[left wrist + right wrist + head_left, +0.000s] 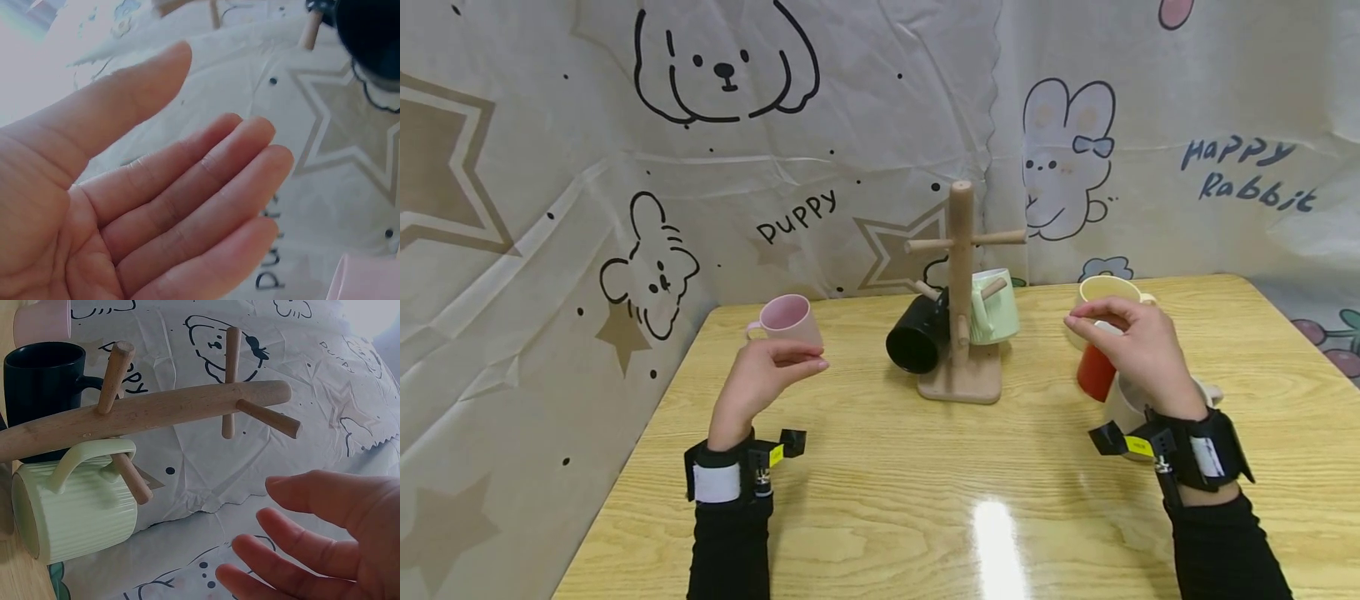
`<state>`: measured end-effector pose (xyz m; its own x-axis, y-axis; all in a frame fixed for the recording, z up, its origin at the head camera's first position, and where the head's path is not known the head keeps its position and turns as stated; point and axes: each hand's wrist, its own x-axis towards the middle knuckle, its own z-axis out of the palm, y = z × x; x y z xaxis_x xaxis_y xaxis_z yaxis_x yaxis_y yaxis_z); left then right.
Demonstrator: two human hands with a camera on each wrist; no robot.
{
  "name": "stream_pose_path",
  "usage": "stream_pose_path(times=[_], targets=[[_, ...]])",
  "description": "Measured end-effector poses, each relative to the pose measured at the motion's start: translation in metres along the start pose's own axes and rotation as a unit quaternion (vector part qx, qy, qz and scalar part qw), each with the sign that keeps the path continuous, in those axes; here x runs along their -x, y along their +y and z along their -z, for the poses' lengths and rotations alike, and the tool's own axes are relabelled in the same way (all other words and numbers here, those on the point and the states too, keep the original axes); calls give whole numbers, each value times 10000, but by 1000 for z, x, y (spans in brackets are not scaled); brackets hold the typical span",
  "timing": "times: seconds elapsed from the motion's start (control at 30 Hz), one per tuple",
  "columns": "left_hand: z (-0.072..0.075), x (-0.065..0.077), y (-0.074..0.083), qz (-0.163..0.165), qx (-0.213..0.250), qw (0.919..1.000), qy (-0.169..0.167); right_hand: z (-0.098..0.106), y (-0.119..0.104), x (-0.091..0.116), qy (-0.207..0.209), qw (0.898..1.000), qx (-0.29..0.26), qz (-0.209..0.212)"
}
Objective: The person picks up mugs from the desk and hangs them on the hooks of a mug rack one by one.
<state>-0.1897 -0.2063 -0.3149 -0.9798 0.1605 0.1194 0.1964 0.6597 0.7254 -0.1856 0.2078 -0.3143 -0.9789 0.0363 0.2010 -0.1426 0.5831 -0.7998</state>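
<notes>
My left hand (760,375) hovers in front of the pink mug (790,319) at the table's left; in the left wrist view its fingers are nearly straight and hold nothing. On the right, my right hand (1138,346) hangs over a group of mugs, fingers relaxed, nothing between them. Under it show a yellow mug (1101,289), a red mug (1095,372) and a whitish mug (1126,406), partly hidden by the hand and wrist. Between the hands stands a wooden mug tree (961,275). A black mug (917,333) and a light green mug (81,512) hang by their handles from its lower pegs.
The wooden table (865,467) reaches back to a printed cloth (850,100) hanging behind it and along its left side. Two upper pegs (1000,237) of the tree stick out sideways with no mugs on them. A bright reflection lies on the tabletop near the front.
</notes>
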Motion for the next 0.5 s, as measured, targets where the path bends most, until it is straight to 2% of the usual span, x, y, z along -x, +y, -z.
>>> stream_pose_path(times=[0.13, 0.2, 0.3, 0.4, 0.5], targets=[[20, -1, -16, 317, 360, 9981, 378, -1, 0, -1, -95, 9999, 35, -8], [31, -6, -27, 599, 512, 9951, 602, -2, 1, -1, -144, 9999, 57, 13], [49, -20, -51, 1010, 490, 9901, 846, -3, 1, -1, -203, 9997, 120, 86], [64, -36, -79, 1143, 402, 9887, 882, -4, 2, -2, -289, 9994, 151, 136], [73, -48, -104, 1204, 368, 9898, 660, -6, 3, -3, -363, 9991, 169, 130]])
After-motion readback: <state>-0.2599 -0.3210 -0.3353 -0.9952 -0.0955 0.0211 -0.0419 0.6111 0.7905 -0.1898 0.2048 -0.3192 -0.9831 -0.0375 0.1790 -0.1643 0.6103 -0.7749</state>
